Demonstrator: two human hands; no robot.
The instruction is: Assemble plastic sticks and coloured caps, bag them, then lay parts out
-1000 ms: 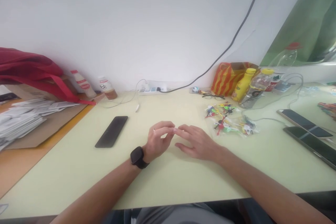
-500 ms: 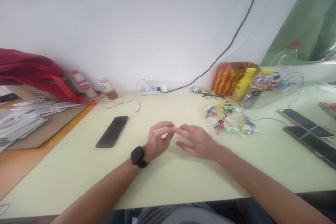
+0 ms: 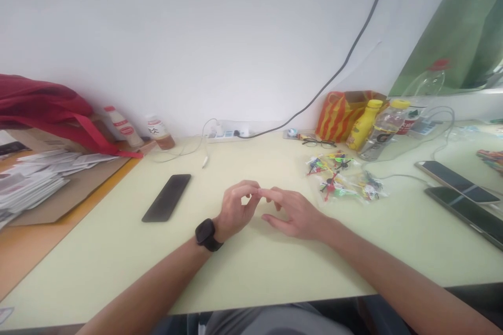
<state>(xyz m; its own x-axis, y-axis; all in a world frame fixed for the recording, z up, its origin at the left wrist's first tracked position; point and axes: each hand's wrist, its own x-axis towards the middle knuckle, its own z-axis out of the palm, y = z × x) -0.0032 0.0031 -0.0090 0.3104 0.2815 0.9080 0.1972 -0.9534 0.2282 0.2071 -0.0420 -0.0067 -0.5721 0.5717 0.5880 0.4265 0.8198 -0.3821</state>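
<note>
My left hand (image 3: 238,204), with a black smartwatch (image 3: 206,232) on its wrist, is raised a little over the pale table (image 3: 251,277). Its thumb and index finger are pinched together, and anything between them is too small to make out. From the right, my right hand (image 3: 294,212) meets that pinch with its outstretched index fingertip. The thumb of this hand is spread well away, and its other fingers are loosely bent. Clear bags of small colourful plastic pieces (image 3: 334,178) lie just beyond my right hand. A black phone (image 3: 167,198) rests left of my left hand.
Along the wall stand a power strip (image 3: 228,136), eyeglasses (image 3: 319,143), a striped bag (image 3: 332,115), a yellow bottle (image 3: 364,125) and a clear bottle (image 3: 385,131). Two more phones (image 3: 458,182) lie at right. Papers (image 3: 35,183) and a red bag (image 3: 47,104) sit left.
My right hand's index finger has straightened toward the left fingertips, and its other fingers have curled further beneath. My left hand keeps its pinch in nearly the same place.
</note>
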